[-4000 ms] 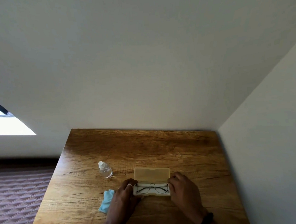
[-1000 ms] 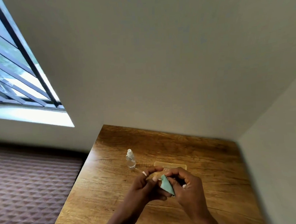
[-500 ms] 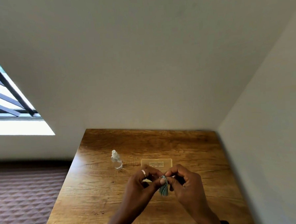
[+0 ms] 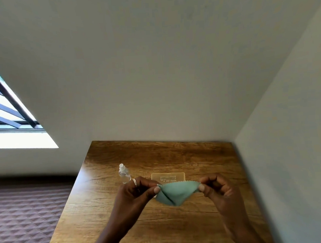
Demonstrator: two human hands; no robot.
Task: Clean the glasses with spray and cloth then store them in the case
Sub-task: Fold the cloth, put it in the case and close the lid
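the small teal-green microfibre cloth with zigzag edges (image 4: 175, 193) hangs stretched in the air between both hands, above the near middle of the table. the left hand (image 4: 139, 192) pinches one corner between thumb and forefinger; the right hand (image 4: 215, 187) pinches the opposite corner the same way. just behind the cloth lies the pale translucent plastic glasses case (image 4: 168, 177), its near part hidden by the fabric. the glasses do not show, so i cannot tell where they lie. the small clear spray bottle with a white cap (image 4: 124, 174) stands upright just beside the left hand on the brown wood-grain table (image 4: 157, 155).

as i judge it, so light a pinch could let a corner slip. the left hand could knock the bottle over. lowering the cloth blind could snag anything hidden under it.
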